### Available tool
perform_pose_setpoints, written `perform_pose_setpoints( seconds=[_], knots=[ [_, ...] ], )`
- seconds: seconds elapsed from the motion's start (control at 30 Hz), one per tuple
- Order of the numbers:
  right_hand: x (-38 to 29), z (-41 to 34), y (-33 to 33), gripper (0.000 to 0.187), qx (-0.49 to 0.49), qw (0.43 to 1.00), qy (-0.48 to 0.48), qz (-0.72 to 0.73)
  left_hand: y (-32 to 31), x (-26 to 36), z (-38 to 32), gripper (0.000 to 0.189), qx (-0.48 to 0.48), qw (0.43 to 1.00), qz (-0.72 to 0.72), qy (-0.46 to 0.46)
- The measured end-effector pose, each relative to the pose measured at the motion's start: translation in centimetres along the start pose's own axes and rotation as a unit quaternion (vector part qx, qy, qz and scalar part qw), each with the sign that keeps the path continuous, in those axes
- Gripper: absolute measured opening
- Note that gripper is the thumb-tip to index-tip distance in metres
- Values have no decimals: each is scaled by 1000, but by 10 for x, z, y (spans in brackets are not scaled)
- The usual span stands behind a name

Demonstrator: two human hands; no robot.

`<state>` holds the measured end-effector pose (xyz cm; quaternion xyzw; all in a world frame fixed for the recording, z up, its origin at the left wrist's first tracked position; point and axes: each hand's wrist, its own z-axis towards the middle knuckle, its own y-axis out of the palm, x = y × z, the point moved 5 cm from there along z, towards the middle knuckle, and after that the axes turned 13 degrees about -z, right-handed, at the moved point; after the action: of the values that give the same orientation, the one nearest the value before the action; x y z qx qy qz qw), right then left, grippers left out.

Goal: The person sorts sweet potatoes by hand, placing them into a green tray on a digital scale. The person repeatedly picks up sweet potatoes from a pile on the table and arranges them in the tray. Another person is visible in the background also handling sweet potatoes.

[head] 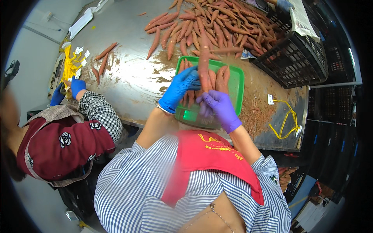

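A long reddish sweet potato [203, 62] is held upright in the picture over a green weighing scale [239, 84]. My right hand [223, 109], in a purple glove, grips its lower end. My left hand [183, 87], in a blue glove, is beside its middle with the fingers bent; whether they grip anything is hidden. More sweet potatoes [222, 81] lie in the scale's tray, partly covered by my hands. A green-lit display [186, 115] shows at the scale's near side.
A large heap of sweet potatoes [221, 26] covers the far side of the metal table [131, 78]. A black plastic crate [297, 61] stands at right, near a yellow tagged strap [287, 116] and dirt. At left, a co-worker's blue-gloved hands [78, 87] are by yellow tagged straps [67, 68].
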<state>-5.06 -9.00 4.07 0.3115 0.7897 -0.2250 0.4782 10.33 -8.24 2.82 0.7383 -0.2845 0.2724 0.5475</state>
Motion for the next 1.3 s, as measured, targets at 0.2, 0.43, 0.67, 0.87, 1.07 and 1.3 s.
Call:
perform_pose_setpoints(
  seconds=[0.2,0.43,0.67,0.87,1.07,1.3],
  knots=[
    [-20,9,-32,30,107,989,-90,-44,-69,18,54,40,56,990,14,129],
    [43,-10,-131,31,309,949,3,-56,-244,-5,108,36,236,969,67,42],
    [93,-26,-168,28,374,926,40,-21,-278,-15,99,36,312,937,143,61],
    [113,-31,-175,28,385,920,71,-20,-276,-23,56,24,328,930,166,16],
    [118,-26,-171,26,377,922,84,-20,-262,-33,30,28,343,938,-10,-45],
    [122,-28,-174,26,378,922,84,-24,-263,-37,27,23,362,924,120,5]
  ],
)
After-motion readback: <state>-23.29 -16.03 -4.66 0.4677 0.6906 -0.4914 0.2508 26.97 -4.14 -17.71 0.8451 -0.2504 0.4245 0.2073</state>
